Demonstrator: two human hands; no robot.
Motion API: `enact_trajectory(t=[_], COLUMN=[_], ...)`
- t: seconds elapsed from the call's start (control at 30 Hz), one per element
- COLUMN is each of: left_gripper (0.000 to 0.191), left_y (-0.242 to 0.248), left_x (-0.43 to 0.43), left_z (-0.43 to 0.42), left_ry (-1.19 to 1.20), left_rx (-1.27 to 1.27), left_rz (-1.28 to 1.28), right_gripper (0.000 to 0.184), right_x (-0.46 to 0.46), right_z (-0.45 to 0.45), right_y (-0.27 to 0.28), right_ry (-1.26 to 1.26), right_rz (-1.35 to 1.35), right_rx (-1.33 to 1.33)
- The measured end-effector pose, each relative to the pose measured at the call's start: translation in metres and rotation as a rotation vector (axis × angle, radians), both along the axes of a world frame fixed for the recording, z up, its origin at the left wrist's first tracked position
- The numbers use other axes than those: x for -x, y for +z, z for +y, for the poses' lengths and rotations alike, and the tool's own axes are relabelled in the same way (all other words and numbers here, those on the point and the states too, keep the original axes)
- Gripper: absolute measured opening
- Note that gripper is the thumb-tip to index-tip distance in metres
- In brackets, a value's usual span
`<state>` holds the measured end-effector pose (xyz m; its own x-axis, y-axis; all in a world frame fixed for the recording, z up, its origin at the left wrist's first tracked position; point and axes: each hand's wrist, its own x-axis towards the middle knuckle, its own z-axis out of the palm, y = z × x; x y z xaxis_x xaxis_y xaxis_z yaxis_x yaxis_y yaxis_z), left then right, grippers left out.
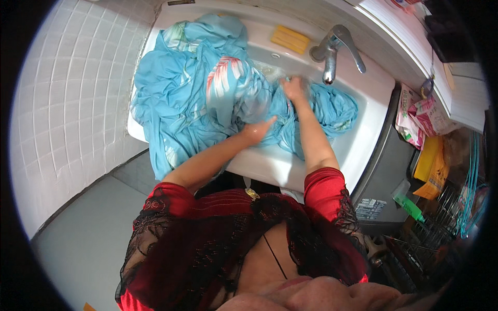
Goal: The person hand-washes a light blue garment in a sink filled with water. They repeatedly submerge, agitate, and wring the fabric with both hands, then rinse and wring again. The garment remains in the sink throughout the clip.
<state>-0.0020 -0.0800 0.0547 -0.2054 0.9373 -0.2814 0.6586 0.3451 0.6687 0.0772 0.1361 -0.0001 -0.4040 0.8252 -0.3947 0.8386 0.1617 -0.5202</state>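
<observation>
A large light-blue cloth [175, 83] with white, coral and green leaf prints lies bunched over the left side of a white ceramic sink [268, 163]. Its right part sits wet and crumpled in the basin. My right hand [294, 88] is curled on a fold of the cloth below the faucet, slightly blurred. Lower and to the left, my left hand [258, 130] rests against the same cloth, thumb stretched out; its other fingers are mostly hidden. Some wet fabric between the hands is blurred.
A chrome single-lever faucet [330, 54] stands at the sink's back, beside a yellow bar [290, 39], apparently soap. White tiled wall [78, 97] borders the left. To the right are a dark cabinet [379, 182], plastic packets [426, 114], a green tube [410, 207] and a wire rack [443, 217].
</observation>
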Motion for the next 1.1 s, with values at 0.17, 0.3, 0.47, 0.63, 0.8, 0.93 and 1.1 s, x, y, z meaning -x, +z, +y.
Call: enact_trajectory(t=[0.17,0.3,0.47,0.63,0.8,0.93,1.1], left_gripper=[0.053,0.056,0.056,0.056,0.056,0.056,0.057], left_y=[-0.008,-0.039,-0.059,-0.064,-0.067,-0.066,-0.04], left_x=[0.024,0.025,0.018,0.018,0.02,0.018,0.011], left_z=[0.007,0.027,0.024,0.032,0.038,0.036,0.03], left_ry=[0.077,0.078,0.069,0.06,0.04,0.037,0.059], left_rx=[-0.103,-0.043,0.052,0.123,0.165,0.175,0.112], left_rz=[-0.114,-0.113,-0.008,0.012,0.002,-0.014,-0.084], right_gripper=[0.043,0.048,0.042,0.03,0.021,0.027,0.038], right_x=[-0.047,-0.068,-0.035,-0.01,0.012,0.028,0.029], right_z=[-0.015,-0.113,-0.156,-0.125,-0.09,-0.063,-0.036], right_y=[0.084,0.129,0.106,0.073,0.029,0.008,0.029], right_ry=[-0.086,-0.039,0.214,0.202,0.12,0.125,0.076], right_rz=[0.617,0.555,0.299,0.041,-0.205,-0.46,-0.064], right_rx=[0.152,-0.109,-0.488,-0.459,-0.408,-0.074,-0.557])
